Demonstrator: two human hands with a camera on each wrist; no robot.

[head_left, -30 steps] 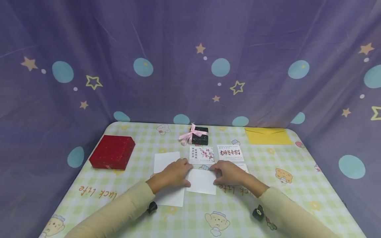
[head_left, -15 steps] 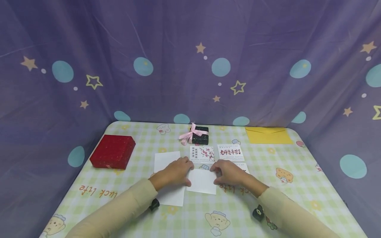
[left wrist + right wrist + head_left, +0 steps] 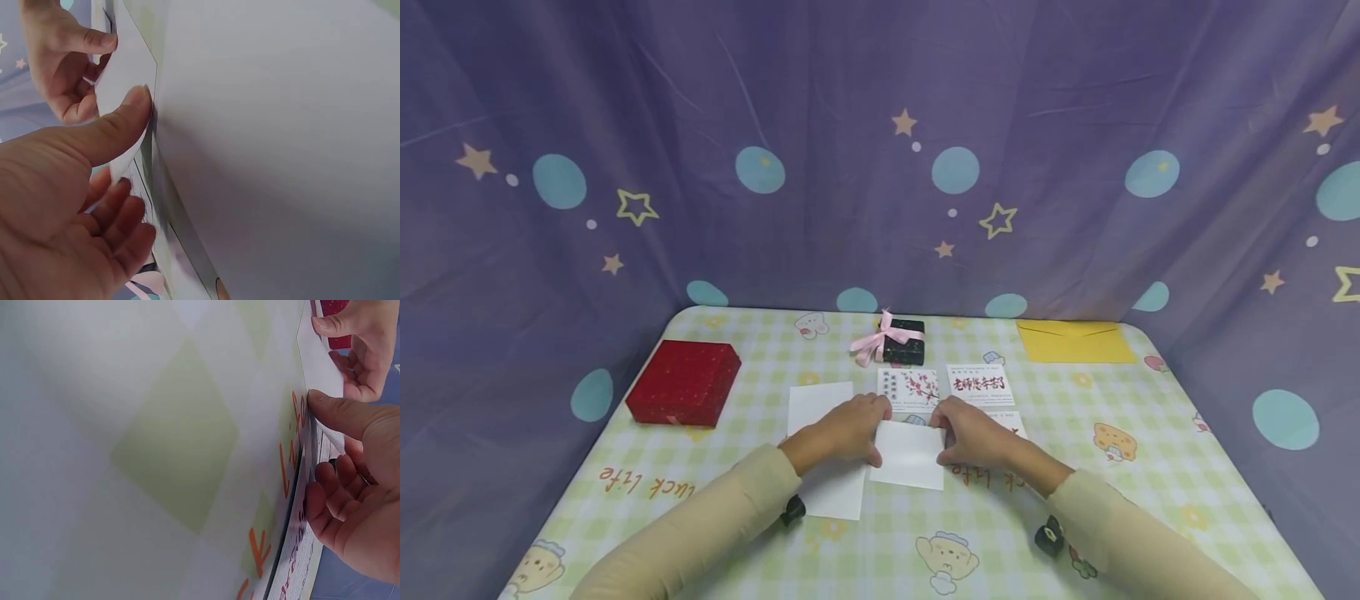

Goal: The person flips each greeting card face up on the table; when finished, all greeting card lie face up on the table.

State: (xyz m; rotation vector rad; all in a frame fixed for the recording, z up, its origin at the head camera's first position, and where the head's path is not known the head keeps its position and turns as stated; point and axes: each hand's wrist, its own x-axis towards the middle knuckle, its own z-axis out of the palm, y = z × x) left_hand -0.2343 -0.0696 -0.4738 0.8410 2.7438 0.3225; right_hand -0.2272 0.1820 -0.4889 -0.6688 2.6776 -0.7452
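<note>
A small blank white card (image 3: 908, 458) lies at the middle of the table, its far edge lifted and bowed. My left hand (image 3: 844, 429) pinches its left side between thumb and index finger, the thumb near the closer corner. On the opposite side my right hand (image 3: 976, 435) grips the card the same way. In the left wrist view the thumb (image 3: 128, 119) presses on the card's edge while the other fingers curl behind. Under my left wrist is a larger white sheet (image 3: 831, 496), partly hidden by the hand.
Beyond the hands lie a plum-blossom card (image 3: 910, 390) and a card with red lettering (image 3: 979, 386); another printed card (image 3: 1009, 420) is partly covered by my right hand. Farther out are a red box (image 3: 683, 382), a black box with pink ribbon (image 3: 904, 343) and a yellow envelope (image 3: 1075, 343).
The white card's far edge has risen and bent. Both hands' index fingers have shifted slightly away from me, the left hand also a little to the right.
</note>
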